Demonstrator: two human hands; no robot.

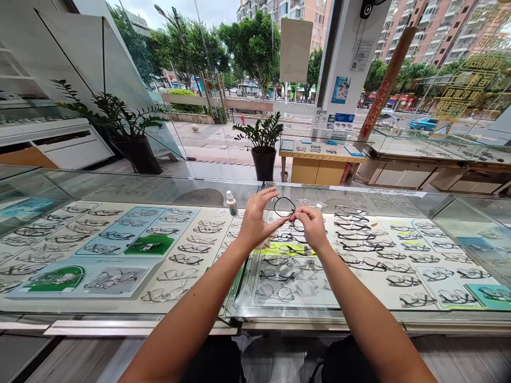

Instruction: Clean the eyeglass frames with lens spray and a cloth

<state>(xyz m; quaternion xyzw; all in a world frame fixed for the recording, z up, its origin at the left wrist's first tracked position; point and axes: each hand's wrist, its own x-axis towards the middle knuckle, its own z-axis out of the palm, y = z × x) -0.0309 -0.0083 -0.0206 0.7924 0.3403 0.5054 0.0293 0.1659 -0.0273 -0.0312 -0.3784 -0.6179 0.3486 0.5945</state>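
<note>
A pair of dark-rimmed eyeglasses (285, 198) is held up over the glass counter, with one rounded rim clearly visible. My left hand (254, 221) curves around that rim, its thumb along the lower edge and its fingertips by the upper left. At the rim's lower right, my right hand (312, 227) is closed in a pinch on the eyeglasses. Fingers hide the rest of them, and whether a small tool is in the right hand cannot be made out. A small white bottle (232, 204) stands on the countertop, left of my left hand.
Beneath the glass countertop (191, 186), several rows of eyeglasses (355, 234) lie on display. Clear frames (312, 203) rest beyond my right hand. Past the counter stand two potted plants (264, 159), a wooden display table (319, 165) and large shop windows facing a street.
</note>
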